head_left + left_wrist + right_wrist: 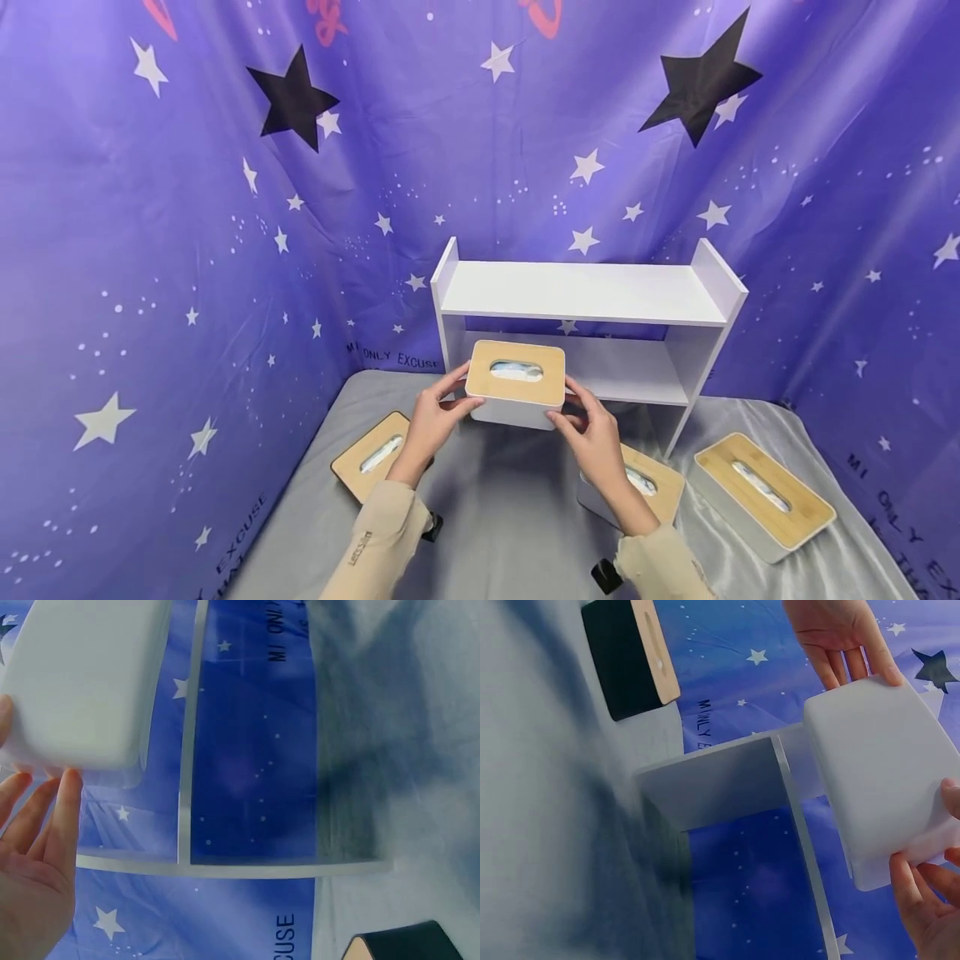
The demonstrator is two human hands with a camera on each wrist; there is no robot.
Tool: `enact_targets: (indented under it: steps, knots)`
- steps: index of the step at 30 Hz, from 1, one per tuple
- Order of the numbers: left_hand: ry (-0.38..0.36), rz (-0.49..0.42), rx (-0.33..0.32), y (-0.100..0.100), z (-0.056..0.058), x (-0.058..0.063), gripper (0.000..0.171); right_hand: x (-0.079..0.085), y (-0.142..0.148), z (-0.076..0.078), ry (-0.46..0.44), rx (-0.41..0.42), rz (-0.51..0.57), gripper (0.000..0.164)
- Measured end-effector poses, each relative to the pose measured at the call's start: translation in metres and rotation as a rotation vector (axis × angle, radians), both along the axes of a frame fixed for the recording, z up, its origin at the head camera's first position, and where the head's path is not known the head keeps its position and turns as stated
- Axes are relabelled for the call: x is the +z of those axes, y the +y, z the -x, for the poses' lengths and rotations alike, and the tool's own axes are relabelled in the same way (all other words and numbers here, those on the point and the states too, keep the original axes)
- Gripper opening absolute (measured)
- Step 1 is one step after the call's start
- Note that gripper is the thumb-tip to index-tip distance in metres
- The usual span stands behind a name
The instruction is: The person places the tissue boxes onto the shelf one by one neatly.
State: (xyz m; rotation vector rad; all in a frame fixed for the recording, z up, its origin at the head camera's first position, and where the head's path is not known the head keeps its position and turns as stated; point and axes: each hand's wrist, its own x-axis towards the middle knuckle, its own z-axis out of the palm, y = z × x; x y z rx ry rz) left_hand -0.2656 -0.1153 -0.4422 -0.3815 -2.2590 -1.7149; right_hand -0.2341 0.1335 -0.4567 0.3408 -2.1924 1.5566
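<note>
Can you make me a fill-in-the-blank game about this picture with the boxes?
1. Counting the box held by the left hand and right hand, the head view shows ____ boxes.
2. The shelf is coloured ____.
3. The dark-sided box lies on the person's ____ side.
4. The two biggest stars are ____.

Missing words: four; white; left; black.

My box [517,392] is white with a tan top; my sleeves [382,529] are beige, the shelf [570,290] white, the purple backdrop [480,167] star-patterned in white and black.
</note>
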Motion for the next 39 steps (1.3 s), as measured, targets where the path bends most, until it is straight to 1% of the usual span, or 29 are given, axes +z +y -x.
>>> enact_targets:
  steps: [3, 6, 8, 11, 16, 24, 29, 39]
  knots:
    - [0.009, -0.002, 0.025, 0.003, 0.009, -0.001, 0.059, 0.001, 0.0, 0.012, -0.008, -0.013, 0.001, 0.057]
    - [0.026, -0.032, 0.046, 0.007, 0.017, -0.002, 0.056, 0.0, -0.002, 0.024, -0.013, -0.016, 0.02, 0.055]
    - [0.03, -0.047, 0.063, 0.01, 0.022, -0.005, 0.055, -0.003, -0.003, 0.03, -0.03, -0.019, 0.039, 0.054]
    - [0.011, -0.044, 0.096, 0.014, 0.026, -0.011, 0.054, -0.008, -0.005, 0.036, -0.054, -0.039, 0.026, 0.052]
    - [0.001, -0.039, 0.138, 0.017, 0.032, -0.016, 0.052, -0.012, -0.008, 0.045, -0.06, -0.073, -0.007, 0.05]
    - [0.038, -0.057, 0.195, 0.02, 0.041, -0.01, 0.049, -0.006, -0.013, 0.059, -0.042, -0.107, -0.064, 0.05]
    - [0.04, -0.032, 0.238, 0.021, 0.045, -0.009, 0.048, -0.004, -0.013, 0.065, -0.045, -0.13, -0.125, 0.05]
    - [0.08, 0.033, 0.31, 0.022, 0.051, -0.009, 0.044, -0.002, -0.014, 0.076, 0.008, -0.176, -0.229, 0.049]
